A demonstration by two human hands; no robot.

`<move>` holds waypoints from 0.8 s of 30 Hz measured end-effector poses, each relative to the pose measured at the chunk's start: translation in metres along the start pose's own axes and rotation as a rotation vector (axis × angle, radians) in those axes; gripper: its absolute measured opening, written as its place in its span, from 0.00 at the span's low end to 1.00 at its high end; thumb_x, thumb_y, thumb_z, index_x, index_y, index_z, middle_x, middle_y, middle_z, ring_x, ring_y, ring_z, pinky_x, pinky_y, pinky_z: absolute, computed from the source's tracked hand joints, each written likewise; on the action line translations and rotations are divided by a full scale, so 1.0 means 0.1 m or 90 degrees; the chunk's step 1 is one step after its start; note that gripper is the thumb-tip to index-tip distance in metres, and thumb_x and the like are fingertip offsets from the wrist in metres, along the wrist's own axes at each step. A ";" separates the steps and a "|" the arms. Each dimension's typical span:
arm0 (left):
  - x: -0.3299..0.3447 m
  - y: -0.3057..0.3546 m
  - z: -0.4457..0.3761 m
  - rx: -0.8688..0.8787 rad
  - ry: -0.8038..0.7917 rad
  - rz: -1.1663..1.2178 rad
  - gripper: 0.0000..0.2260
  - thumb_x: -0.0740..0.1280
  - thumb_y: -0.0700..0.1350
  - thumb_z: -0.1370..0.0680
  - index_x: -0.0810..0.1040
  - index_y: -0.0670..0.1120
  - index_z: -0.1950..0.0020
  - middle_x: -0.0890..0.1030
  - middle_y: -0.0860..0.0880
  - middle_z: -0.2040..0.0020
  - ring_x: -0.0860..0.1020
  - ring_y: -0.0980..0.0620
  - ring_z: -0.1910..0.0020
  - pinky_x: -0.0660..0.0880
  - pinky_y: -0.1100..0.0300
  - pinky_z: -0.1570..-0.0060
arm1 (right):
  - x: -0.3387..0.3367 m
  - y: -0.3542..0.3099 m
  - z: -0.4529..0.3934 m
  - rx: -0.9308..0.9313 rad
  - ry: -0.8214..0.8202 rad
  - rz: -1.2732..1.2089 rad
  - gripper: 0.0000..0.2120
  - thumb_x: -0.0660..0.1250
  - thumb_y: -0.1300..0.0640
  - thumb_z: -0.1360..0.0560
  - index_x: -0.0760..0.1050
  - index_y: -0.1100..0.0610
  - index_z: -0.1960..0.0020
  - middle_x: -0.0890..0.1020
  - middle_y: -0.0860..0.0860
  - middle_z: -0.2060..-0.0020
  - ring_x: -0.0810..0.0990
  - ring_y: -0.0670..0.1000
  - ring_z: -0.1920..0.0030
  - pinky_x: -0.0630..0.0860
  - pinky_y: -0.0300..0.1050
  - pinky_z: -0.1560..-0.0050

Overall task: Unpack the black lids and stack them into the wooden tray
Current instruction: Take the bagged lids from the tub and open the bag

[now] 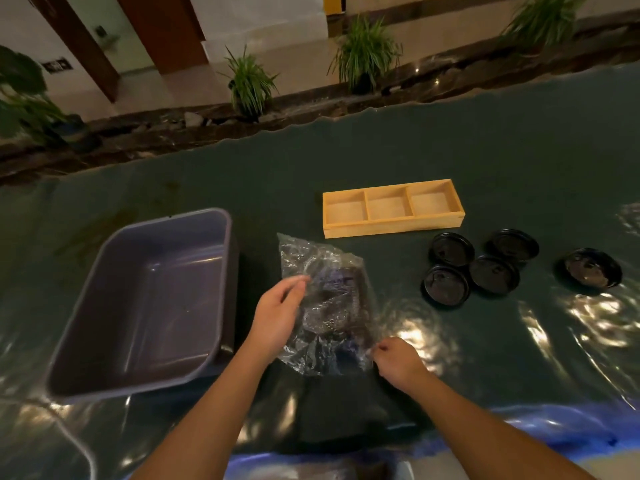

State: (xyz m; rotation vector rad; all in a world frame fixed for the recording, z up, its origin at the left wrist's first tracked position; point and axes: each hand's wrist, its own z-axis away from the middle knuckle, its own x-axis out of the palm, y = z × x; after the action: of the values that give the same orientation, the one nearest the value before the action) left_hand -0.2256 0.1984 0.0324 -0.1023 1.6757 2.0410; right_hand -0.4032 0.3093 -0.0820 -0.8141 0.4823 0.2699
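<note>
While the clear plastic bag [325, 306] lies crumpled on the dark green table cover [485, 150], both hands work at it, which suggests it is being emptied or cleared away. At about seven o'clock of the bag, the left hand [277, 315] rests against its side with fingers relaxed and nearly straight, apparently steadying the film. At the bag's five o'clock corner, the right hand [398, 360] pinches the plastic edge between thumb and fingertips, a grip suited to pulling it open or lifting it. Whether any lids remain inside I cannot tell; something dark shows through the film.

Five black lids [495, 273] already lie loose on the cover at three o'clock of the bag, four clustered and touching, one apart farther right. They sit just near the wooden tray [391, 226], at its five o'clock, handy for stacking. Its three compartments hold nothing yet, so stacking looks not yet begun. A grey plastic tub [152, 306] stands at nine o'clock of the bag.
</note>
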 end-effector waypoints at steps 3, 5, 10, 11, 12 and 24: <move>0.06 -0.02 -0.02 -0.007 0.004 -0.002 0.11 0.62 0.47 0.17 0.81 0.50 0.39 0.81 0.48 0.55 0.77 0.53 0.60 0.75 0.57 0.58 | -0.01 0.00 0.01 -0.002 -0.015 -0.001 0.14 0.61 0.55 0.23 0.77 0.53 0.66 0.82 0.54 0.64 0.80 0.54 0.60 0.74 0.45 0.60; 0.06 -0.04 -0.06 -0.042 0.026 0.011 0.09 0.62 0.47 0.17 0.81 0.50 0.43 0.77 0.48 0.59 0.72 0.56 0.69 0.70 0.62 0.68 | -0.01 0.01 0.01 -0.002 -0.017 -0.008 0.14 0.62 0.54 0.23 0.76 0.49 0.67 0.81 0.52 0.63 0.79 0.52 0.59 0.71 0.42 0.59; 0.00 -0.10 -0.11 -0.077 0.095 -0.002 0.09 0.62 0.47 0.18 0.79 0.48 0.41 0.77 0.50 0.62 0.72 0.54 0.68 0.69 0.59 0.68 | -0.03 -0.01 0.04 -0.020 -0.010 -0.017 0.15 0.62 0.54 0.23 0.74 0.51 0.68 0.79 0.50 0.66 0.79 0.52 0.61 0.69 0.40 0.66; -0.03 -0.12 -0.12 -0.086 0.127 -0.034 0.11 0.63 0.47 0.18 0.77 0.46 0.38 0.78 0.51 0.60 0.75 0.53 0.66 0.72 0.58 0.66 | -0.04 0.00 0.05 -0.024 -0.007 -0.021 0.16 0.62 0.55 0.22 0.72 0.50 0.69 0.77 0.48 0.68 0.78 0.52 0.62 0.69 0.40 0.67; -0.08 -0.15 -0.13 -0.103 0.160 -0.082 0.14 0.64 0.48 0.19 0.74 0.45 0.34 0.80 0.50 0.55 0.78 0.52 0.61 0.77 0.55 0.60 | -0.04 0.00 0.06 -0.024 -0.008 -0.031 0.16 0.62 0.55 0.22 0.72 0.49 0.69 0.76 0.47 0.69 0.77 0.51 0.62 0.68 0.39 0.68; 0.24 -0.13 0.01 0.312 0.088 -0.394 0.17 0.66 0.43 0.20 0.75 0.42 0.32 0.74 0.44 0.35 0.72 0.49 0.36 0.69 0.57 0.38 | -0.07 0.08 0.13 -0.016 -0.014 -0.161 0.09 0.62 0.59 0.22 0.82 0.55 0.49 0.81 0.48 0.64 0.80 0.46 0.64 0.74 0.36 0.65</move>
State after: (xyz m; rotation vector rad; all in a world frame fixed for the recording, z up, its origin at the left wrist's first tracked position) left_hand -0.2414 0.2087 0.0126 -0.5290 1.8785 1.1663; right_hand -0.4080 0.3239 -0.0757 -0.8859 0.3513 0.0501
